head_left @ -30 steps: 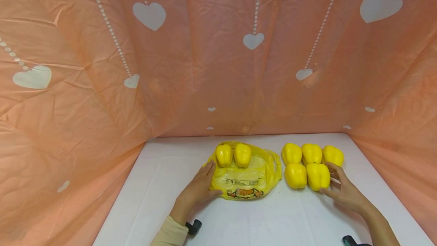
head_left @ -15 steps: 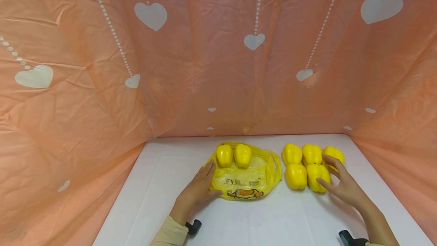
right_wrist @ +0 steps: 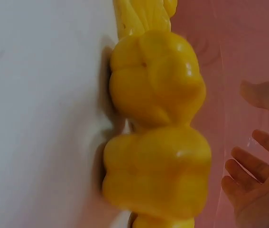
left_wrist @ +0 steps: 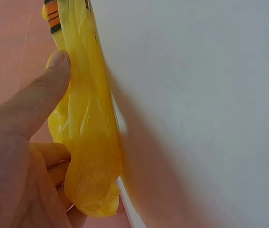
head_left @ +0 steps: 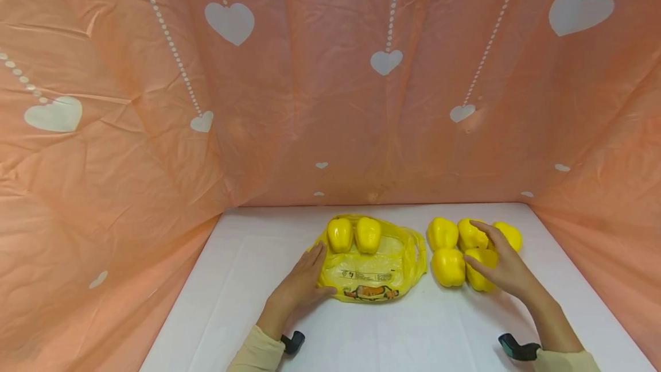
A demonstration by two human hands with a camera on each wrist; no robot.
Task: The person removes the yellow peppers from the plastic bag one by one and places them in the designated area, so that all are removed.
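A yellow plastic bag [head_left: 395,263] lies flat on the table, its handles toward the right. Two yellow bell peppers stand side by side on its far part, a left one [head_left: 339,236] and a right one [head_left: 368,236]. My left hand [head_left: 301,282] rests at the bag's left edge, fingers straight, thumb [left_wrist: 53,78] against the plastic. Right of the bag, several more yellow bell peppers [head_left: 448,267] stand close together in two rows. My right hand [head_left: 508,271] hovers over the right side of this group with spread fingers, holding nothing, and partly hides the near right pepper [head_left: 481,280].
A white-covered table [head_left: 403,337] bears everything. Orange sheeting with white hearts [head_left: 330,131] walls it at the back and sides. Dark wrist devices sit at both wrists, the left one [head_left: 295,343] and the right one [head_left: 518,348].
My right hand has come off the near right bell pepper, lifted, and moved left over the group. The left hand, the bag and the peppers have stayed in place.
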